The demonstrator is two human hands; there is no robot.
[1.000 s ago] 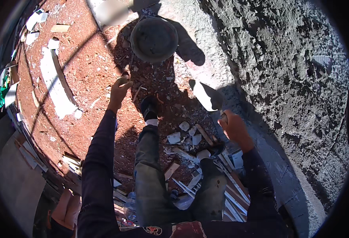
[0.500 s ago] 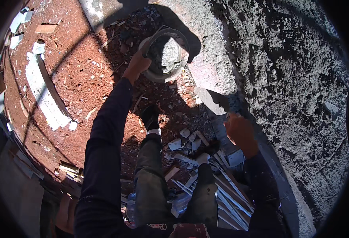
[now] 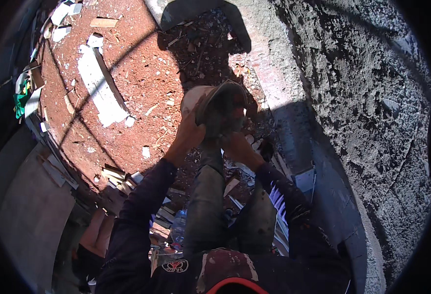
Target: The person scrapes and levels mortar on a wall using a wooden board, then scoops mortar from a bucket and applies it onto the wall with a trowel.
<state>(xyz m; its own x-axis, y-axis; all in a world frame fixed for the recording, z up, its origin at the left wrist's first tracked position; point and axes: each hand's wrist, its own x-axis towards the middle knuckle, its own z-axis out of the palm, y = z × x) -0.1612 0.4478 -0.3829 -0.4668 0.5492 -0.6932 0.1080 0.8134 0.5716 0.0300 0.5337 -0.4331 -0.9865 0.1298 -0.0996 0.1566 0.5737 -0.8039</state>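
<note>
In front of my legs a mortar-stained bucket (image 3: 192, 101) is tipped, its mouth turned toward me and the inside in deep shadow. Wrapped round its near left side, my left hand (image 3: 191, 136) holds it up off the ground. My right hand (image 3: 239, 148) is closed at the lower right of the bucket's mouth. The trowel it gripped a moment earlier is mostly lost in the shadow, and how far its blade reaches into the bucket cannot be made out. On the right rises a wall (image 3: 362, 132) coated with rough grey mortar.
A concrete strip (image 3: 269, 63) runs along the wall's foot. Red soil with rubble spreads to the left, where a white-coated board (image 3: 98, 85) lies. Wood offcuts (image 3: 117, 177) and a clear plastic bottle (image 3: 178, 227) are near my legs.
The bucket has come up off the ground toward me and tilted. My right hand has swung left from beside the wall to the bucket. The view has shifted.
</note>
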